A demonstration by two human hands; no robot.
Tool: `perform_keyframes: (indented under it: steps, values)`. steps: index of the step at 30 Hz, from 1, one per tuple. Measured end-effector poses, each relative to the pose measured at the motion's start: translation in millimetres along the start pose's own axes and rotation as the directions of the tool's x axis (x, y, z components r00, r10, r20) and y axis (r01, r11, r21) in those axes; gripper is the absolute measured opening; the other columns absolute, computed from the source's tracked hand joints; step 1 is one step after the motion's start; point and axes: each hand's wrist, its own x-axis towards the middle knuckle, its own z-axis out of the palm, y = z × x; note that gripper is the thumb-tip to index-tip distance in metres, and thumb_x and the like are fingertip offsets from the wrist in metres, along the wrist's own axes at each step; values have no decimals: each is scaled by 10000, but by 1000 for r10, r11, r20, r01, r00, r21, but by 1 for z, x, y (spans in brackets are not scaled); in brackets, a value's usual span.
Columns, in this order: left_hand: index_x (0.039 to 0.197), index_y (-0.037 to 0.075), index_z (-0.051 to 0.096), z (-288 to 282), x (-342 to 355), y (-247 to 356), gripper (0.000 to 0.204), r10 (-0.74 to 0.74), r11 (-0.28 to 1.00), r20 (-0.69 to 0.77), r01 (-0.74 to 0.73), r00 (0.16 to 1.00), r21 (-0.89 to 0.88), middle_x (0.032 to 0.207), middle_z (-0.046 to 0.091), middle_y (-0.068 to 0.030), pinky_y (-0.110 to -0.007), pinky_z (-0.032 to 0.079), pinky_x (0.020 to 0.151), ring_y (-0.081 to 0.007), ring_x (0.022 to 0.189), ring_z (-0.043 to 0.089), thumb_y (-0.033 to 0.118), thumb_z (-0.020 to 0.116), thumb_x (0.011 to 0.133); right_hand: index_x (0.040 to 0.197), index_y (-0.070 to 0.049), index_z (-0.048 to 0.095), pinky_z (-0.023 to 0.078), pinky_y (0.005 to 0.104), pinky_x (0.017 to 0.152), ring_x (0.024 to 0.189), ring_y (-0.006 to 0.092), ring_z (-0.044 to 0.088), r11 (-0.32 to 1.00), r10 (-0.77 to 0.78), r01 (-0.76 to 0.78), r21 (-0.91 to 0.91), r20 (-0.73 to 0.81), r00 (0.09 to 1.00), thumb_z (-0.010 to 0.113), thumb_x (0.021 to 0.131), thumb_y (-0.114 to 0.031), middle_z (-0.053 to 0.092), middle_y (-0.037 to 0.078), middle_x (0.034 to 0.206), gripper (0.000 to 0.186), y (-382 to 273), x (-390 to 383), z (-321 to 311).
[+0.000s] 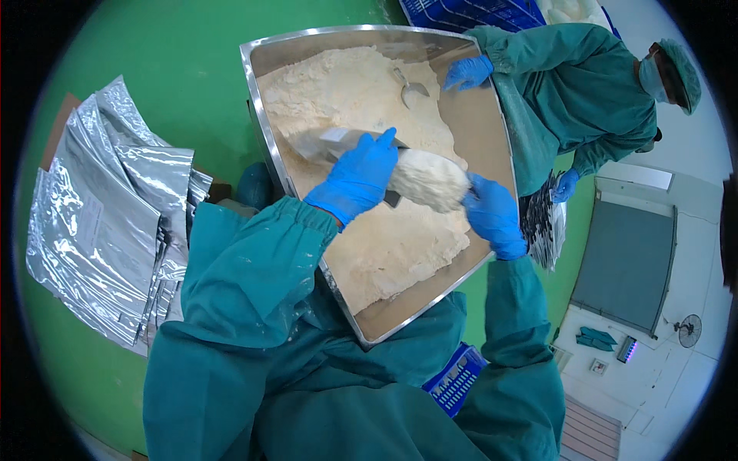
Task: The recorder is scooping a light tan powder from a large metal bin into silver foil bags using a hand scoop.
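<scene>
A large metal tub [265, 127] in front of me holds pale cream powder [338, 88]. My left hand [357, 177], in a blue glove, is closed on a shiny silver-grey thing [315, 144] above the powder; its full shape is hidden under the fingers. Just right of it lies a heaped, whiter load of powder [430, 180], apparently in a scoop whose body is mostly covered. At the load's right end is my right hand [496, 215], blue-gloved too, with its fingers curled closed; any handle there is hidden. A small metal scoop [413, 91] rests on the powder farther back.
Silver foil bags [100, 223] lie stacked at left over the green floor [184, 77]. A co-worker [584, 100] in green stands at the right, one gloved hand [469, 71] over the tub, the other near more bags [544, 227]. Blue crates [457, 376] stand below and behind the tub.
</scene>
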Motion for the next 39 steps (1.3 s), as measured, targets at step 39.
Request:
perform_keyframes:
  steps: [39]
  values:
    - [1173,-39,491,-9,21,2,499,-161,969,-28,153,987,-192,1356,417,-237,-441,422,931,-411,1042,497,-50,505,674,1123,-46,611,431,358,643,654,240,610,935,138,-210,-287,-253,958,581,788,-118,637,94,733,344,-15,-43,-22]
